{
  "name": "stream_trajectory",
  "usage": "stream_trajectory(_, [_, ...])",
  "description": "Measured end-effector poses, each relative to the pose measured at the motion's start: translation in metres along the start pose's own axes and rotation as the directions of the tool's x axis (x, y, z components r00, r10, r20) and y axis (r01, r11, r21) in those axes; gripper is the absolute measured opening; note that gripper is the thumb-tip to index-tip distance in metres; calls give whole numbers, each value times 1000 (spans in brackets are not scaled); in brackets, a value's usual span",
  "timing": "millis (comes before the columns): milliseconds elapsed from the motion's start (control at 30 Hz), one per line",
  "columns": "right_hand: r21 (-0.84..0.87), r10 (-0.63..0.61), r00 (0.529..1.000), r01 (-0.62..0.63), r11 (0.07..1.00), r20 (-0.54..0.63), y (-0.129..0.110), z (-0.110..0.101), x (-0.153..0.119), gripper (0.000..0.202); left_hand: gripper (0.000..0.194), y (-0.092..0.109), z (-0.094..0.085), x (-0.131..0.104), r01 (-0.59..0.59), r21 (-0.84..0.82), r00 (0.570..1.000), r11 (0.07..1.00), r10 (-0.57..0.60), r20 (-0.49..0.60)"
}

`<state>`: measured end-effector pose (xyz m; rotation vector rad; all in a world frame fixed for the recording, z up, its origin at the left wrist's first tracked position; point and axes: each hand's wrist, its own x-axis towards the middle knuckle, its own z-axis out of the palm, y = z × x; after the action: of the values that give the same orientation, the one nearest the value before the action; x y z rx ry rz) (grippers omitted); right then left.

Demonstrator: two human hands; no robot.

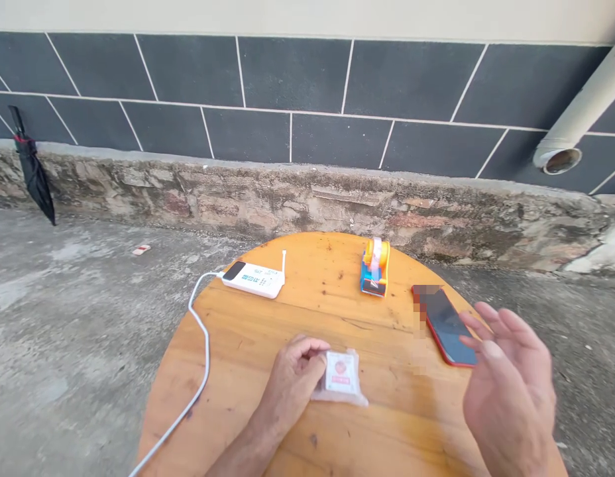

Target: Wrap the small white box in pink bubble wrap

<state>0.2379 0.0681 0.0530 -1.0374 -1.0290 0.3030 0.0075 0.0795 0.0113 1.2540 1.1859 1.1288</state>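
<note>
A black umbrella (34,169) is leaning on the wall (292,73) at the left of the frame, and a small scrap (142,250) is lying on the ground (89,318) below and right of it. A pipe (580,109) is slanting in at the upper right. Left of centre, a white device (255,279) is resting on the table (307,315), its cable (207,344) trailing to the bottom edge. A red-edged phone (449,328) is lying right of centre.

The blue lettering (250,278) on the far-left white device (260,283) and red print (340,380) on the near packet (348,391) are illegible.
</note>
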Motion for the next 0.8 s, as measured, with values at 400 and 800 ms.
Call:
stream_trajectory(400, [-466, -69, 987, 130, 875, 146, 9, -6, -1, 55, 18, -2, 0, 0, 51, -111, 999, 993, -51, 0])
stream_trajectory(800, [-350, 81, 713, 239, 906, 697, 13, 11, -42, 35, 16, -2, -2, -1, 11, -39, 1000, 999, -10, 16])
